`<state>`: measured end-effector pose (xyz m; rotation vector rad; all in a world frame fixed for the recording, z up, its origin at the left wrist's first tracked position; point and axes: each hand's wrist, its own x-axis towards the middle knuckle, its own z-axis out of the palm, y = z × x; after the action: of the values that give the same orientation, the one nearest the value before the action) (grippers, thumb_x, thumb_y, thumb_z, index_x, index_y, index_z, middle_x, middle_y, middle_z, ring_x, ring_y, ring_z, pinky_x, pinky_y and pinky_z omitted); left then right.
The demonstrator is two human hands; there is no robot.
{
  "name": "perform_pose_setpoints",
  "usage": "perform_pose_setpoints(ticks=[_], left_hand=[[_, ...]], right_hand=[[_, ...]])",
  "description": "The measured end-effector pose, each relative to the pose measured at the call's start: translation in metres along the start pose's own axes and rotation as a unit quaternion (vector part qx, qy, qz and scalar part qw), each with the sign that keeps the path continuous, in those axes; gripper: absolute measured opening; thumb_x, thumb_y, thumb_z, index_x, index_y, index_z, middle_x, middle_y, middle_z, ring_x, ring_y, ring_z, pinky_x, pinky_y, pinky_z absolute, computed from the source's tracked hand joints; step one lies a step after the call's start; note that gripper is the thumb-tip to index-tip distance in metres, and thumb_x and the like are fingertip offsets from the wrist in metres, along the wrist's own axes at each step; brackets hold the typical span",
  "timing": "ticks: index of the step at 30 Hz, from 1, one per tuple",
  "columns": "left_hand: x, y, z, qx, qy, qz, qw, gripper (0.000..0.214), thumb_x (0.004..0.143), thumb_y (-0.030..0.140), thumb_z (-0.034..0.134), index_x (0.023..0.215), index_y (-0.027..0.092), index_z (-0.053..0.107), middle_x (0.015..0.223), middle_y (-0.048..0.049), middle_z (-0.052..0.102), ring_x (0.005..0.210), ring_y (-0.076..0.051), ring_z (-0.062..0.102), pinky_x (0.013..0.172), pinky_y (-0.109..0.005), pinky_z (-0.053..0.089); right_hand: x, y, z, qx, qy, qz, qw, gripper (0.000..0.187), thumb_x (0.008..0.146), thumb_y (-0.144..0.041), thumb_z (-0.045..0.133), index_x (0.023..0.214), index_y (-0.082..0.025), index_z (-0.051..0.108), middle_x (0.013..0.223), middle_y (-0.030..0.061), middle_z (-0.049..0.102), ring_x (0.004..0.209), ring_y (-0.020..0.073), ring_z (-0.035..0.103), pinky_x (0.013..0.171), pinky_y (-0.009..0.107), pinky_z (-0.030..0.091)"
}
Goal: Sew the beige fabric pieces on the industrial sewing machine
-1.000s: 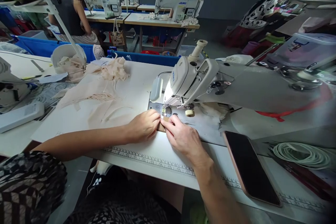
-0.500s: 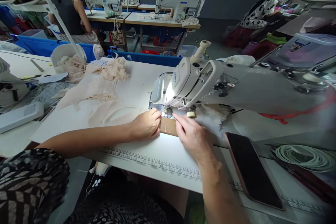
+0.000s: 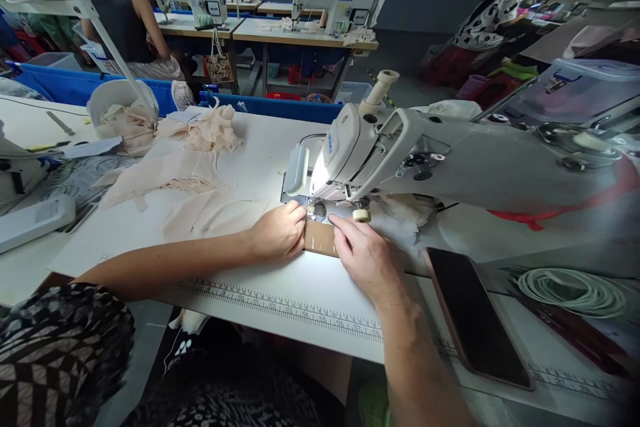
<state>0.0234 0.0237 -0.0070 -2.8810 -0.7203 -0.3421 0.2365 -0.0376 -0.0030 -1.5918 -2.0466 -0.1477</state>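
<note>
My left hand [image 3: 279,232] rests closed on the white table at the left of the sewing machine's needle area [image 3: 314,208]. Its thumb and fingertips are pinched together close to the presser foot; whatever is between them is hidden. My right hand [image 3: 369,259] lies on the other side, index finger stretched toward the metal plate and thumb apart from it, with nothing visible in its grasp. Between both hands is a flat brown panel [image 3: 320,239] in the machine bed. The white sewing machine head [image 3: 345,147] stands just beyond, its lamp lighting the needle.
Pale peach fabric pieces [image 3: 193,190] lie at the left. A phone [image 3: 477,317] and a coil of pale cord [image 3: 570,290] are at my right. A printed ruler [image 3: 295,313] runs along the front edge. A seated person [image 3: 123,20] is in the background.
The whole view has shifted slightly, so everything sits a little higher and farther left. Both hands keep nearly the same pose beside the needle.
</note>
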Motion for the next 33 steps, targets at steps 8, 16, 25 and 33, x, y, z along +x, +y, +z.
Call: perform_pose_setpoints(ticks=[8,16,25,33], left_hand=[[0.0,-0.001,0.0,-0.017,0.011,0.001,1.0,0.036,0.102,0.021,0.039,0.096,0.006,0.071,0.109,-0.019,0.065,0.097,-0.027,0.059,0.088,-0.039,0.055],[0.0,-0.002,0.0,-0.028,0.015,0.001,0.999,0.037,0.102,0.022,0.038,0.095,0.007,0.071,0.11,-0.0193,0.065,0.097,-0.028,0.058,0.085,-0.039,0.054],[0.003,-0.009,0.004,-0.041,0.023,-0.005,0.999,0.033,0.103,0.021,0.042,0.096,0.006,0.071,0.113,-0.0196,0.066,0.102,-0.028,0.06,0.091,-0.04,0.056],[0.008,-0.008,-0.001,-0.063,0.012,-0.031,0.997,0.03,0.101,0.02,0.044,0.096,0.007,0.071,0.111,-0.0184,0.068,0.102,-0.029,0.062,0.094,-0.041,0.057]], right_hand=[[0.015,-0.001,0.006,0.1,0.002,0.086,0.991,0.048,0.104,-0.048,0.04,0.101,-0.018,0.077,0.081,0.0113,0.078,0.072,0.0239,0.071,0.066,0.034,0.051],[0.027,-0.002,0.005,0.185,0.018,0.164,0.969,0.057,0.098,-0.067,0.039,0.06,-0.026,0.054,0.057,0.0042,0.062,0.059,0.0178,0.059,0.066,0.031,0.046],[0.026,-0.005,0.001,0.182,-0.002,0.186,0.966,0.054,0.097,-0.064,0.041,0.063,-0.025,0.058,0.056,0.0031,0.061,0.059,0.0173,0.06,0.064,0.03,0.045],[0.016,0.0,-0.002,0.137,0.042,0.161,0.977,0.056,0.099,-0.062,0.041,0.062,-0.024,0.057,0.053,0.0032,0.061,0.053,0.016,0.055,0.057,0.029,0.039]])
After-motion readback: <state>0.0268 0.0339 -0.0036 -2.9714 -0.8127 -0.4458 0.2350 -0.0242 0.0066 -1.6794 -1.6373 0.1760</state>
